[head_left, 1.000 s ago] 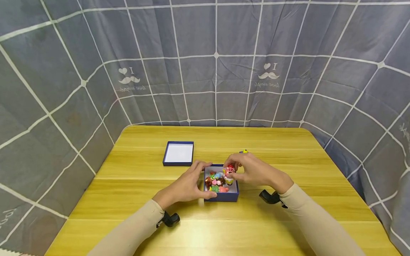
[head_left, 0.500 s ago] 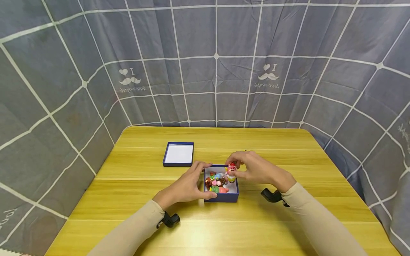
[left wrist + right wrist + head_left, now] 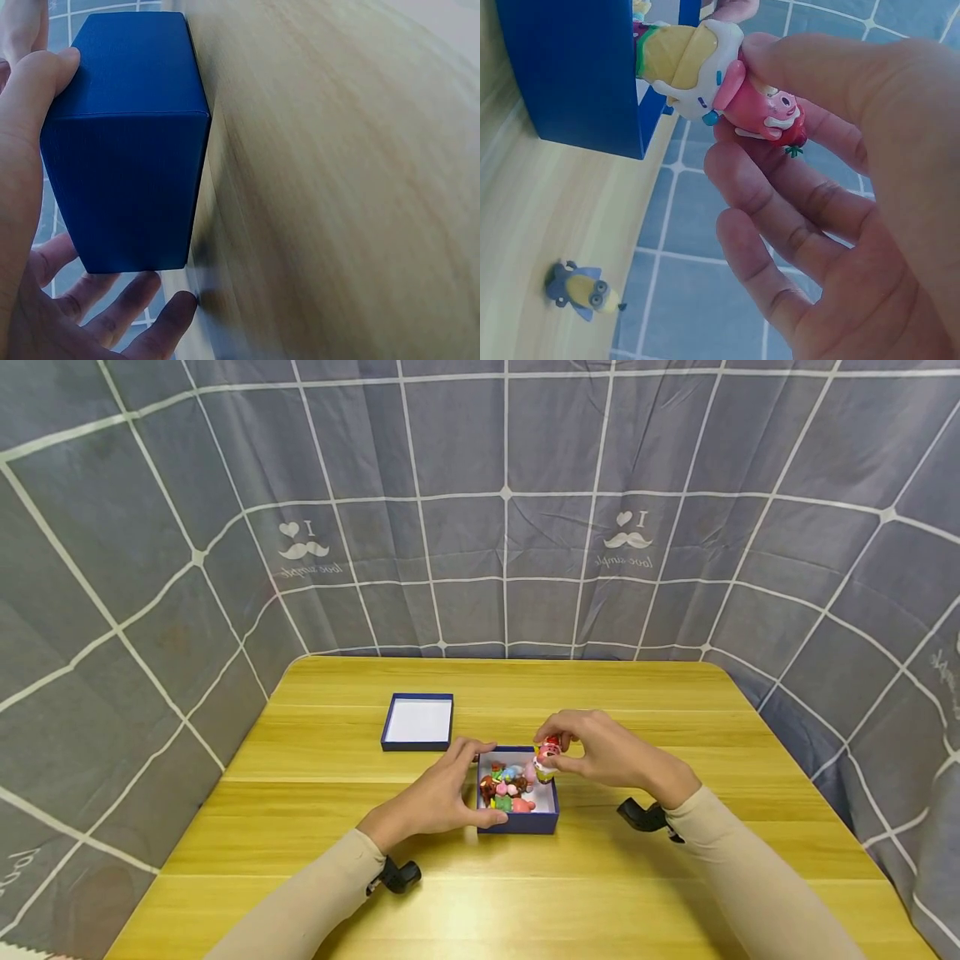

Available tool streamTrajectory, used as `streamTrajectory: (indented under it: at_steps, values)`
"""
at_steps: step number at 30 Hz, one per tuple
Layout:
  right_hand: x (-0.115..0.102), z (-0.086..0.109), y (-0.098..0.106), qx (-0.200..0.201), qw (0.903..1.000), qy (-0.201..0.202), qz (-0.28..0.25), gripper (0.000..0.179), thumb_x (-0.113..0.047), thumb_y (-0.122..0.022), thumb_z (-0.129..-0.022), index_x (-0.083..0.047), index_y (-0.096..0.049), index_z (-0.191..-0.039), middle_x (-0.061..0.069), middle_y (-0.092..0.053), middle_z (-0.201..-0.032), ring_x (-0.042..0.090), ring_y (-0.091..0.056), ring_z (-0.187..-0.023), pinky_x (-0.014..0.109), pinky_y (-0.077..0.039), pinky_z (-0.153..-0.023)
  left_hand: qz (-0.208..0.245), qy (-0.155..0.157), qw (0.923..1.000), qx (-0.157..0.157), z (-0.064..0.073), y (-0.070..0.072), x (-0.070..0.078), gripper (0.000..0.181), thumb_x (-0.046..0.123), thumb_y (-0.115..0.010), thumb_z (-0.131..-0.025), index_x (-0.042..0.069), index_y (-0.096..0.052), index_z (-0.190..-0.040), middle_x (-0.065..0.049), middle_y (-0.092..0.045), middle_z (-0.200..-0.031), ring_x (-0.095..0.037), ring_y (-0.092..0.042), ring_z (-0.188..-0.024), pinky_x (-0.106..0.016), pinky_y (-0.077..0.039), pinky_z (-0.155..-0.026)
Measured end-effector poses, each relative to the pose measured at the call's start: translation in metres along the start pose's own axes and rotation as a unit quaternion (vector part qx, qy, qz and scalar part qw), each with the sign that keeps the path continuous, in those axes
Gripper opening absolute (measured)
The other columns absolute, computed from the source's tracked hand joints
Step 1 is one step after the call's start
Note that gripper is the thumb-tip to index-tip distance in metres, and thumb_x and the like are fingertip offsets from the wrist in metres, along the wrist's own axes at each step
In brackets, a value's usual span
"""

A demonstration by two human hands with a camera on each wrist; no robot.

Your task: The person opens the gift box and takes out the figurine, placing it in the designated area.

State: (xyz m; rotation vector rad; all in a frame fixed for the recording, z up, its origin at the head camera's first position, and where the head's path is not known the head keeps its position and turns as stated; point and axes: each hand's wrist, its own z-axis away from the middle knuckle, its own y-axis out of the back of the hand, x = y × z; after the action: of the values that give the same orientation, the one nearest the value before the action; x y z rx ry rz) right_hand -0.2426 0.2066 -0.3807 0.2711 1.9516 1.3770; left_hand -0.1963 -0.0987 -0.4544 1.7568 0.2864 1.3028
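Observation:
A blue box [image 3: 519, 823] holds several small colourful figurines [image 3: 506, 787] in the head view. My left hand [image 3: 438, 793] grips the box from the left, its thumb on the near wall and its fingers towards the far side. Over the box's right edge, my right hand [image 3: 618, 756] pinches a pink figurine [image 3: 548, 753] with a red top between thumb and fingers. In the right wrist view this figurine [image 3: 754, 105] has a white and tan cone-like lower part, partly in front of the box wall [image 3: 570, 75].
A shallow blue lid [image 3: 417, 720] with a white inside lies behind and left of the box on the wooden table [image 3: 480, 893]. A yellow and grey-blue Minion figurine [image 3: 581, 291] stands on the table in the right wrist view. A grey checked curtain [image 3: 465, 535] surrounds the table.
My right hand has moved up and to the right with the pink figurine, from inside the box to its right edge. My left hand stays on the box.

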Motion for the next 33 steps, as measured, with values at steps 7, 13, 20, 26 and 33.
streamTrajectory:
  at_steps: [7,13,20,26,33]
  values:
    - [0.003,0.0,0.005,0.007,0.9999,-0.008,-0.001,0.029,-0.025,-0.083,-0.097,-0.016,-0.075,-0.122,-0.012,-0.075,-0.11,0.002,-0.067,-0.09,0.027,-0.059,-0.082,-0.008,0.008,0.9999,-0.008,-0.002,0.002,-0.004,0.11,0.079,-0.077,-0.081,0.028,-0.031,-0.166,-0.001,-0.039,-0.158,-0.024,-0.055,-0.138,-0.048,-0.048,-0.117]
    - [0.008,0.001,0.008,0.021,0.9996,-0.02,0.004,0.032,-0.027,-0.084,-0.095,-0.016,-0.074,-0.124,-0.012,-0.075,-0.111,0.002,-0.067,-0.09,0.026,-0.058,-0.08,-0.006,0.006,0.9999,-0.01,-0.004,0.003,-0.006,0.111,0.079,-0.078,-0.08,0.027,-0.031,-0.167,-0.002,-0.041,-0.156,-0.027,-0.056,-0.137,-0.049,-0.049,-0.116]
    - [0.012,0.001,0.012,0.034,0.9989,-0.031,0.004,0.033,-0.024,-0.084,-0.095,-0.015,-0.074,-0.126,-0.012,-0.075,-0.111,0.002,-0.067,-0.089,0.026,-0.059,-0.08,-0.01,0.004,0.9999,-0.012,-0.005,0.005,-0.01,0.112,0.081,-0.077,-0.08,0.028,-0.03,-0.167,-0.003,-0.043,-0.153,-0.022,-0.057,-0.131,-0.047,-0.05,-0.114]
    - [0.019,0.002,0.012,0.048,0.9983,-0.032,0.007,0.033,-0.02,-0.084,-0.095,-0.013,-0.074,-0.126,-0.01,-0.075,-0.11,0.003,-0.067,-0.088,0.028,-0.06,-0.08,-0.013,0.001,0.9999,-0.011,-0.007,0.008,-0.013,0.112,0.081,-0.077,-0.08,0.028,-0.03,-0.167,-0.004,-0.043,-0.154,-0.022,-0.057,-0.131,-0.046,-0.05,-0.115]
    - [0.031,0.002,0.015,0.051,0.9974,-0.05,0.011,0.033,-0.02,-0.084,-0.094,-0.012,-0.075,-0.126,-0.01,-0.076,-0.108,0.003,-0.068,-0.088,0.036,-0.062,-0.086,-0.013,-0.002,0.9999,-0.011,-0.009,0.013,-0.016,0.112,0.081,-0.077,-0.08,0.027,-0.03,-0.167,-0.002,-0.04,-0.156,-0.024,-0.057,-0.133,-0.047,-0.049,-0.116]
